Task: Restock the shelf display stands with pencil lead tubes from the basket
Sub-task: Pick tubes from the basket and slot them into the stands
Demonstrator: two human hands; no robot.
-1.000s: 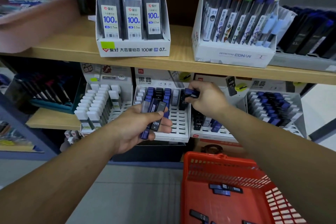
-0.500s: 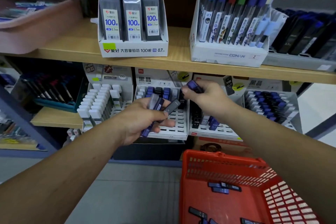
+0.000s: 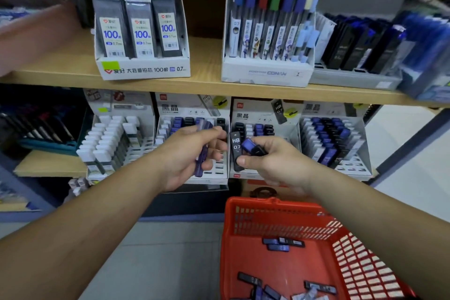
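Observation:
My left hand [image 3: 188, 153] grips a few blue lead tubes [image 3: 201, 158] in front of a white display stand [image 3: 192, 173] on the lower shelf. My right hand [image 3: 272, 161] pinches a black tube marked HB 0.7 [image 3: 235, 151] upright and also holds a blue-capped tube [image 3: 250, 147], in front of the neighbouring stand [image 3: 264, 117]. The two hands are close together. Below them the red basket [image 3: 275, 217] holds several loose blue and black tubes [image 3: 282, 244].
A third lead stand [image 3: 336, 139] sits to the right, and a stand of white-capped tubes [image 3: 109, 141] to the left. The wooden upper shelf [image 3: 207, 87] carries a 100-lead box [image 3: 141, 31], a pencil box [image 3: 267, 31] and dark cases [image 3: 353, 46].
My right hand drew back from the stand and down toward my left hand, and now holds a black HB 0.7 tube along with the blue one. My left hand shifted slightly right.

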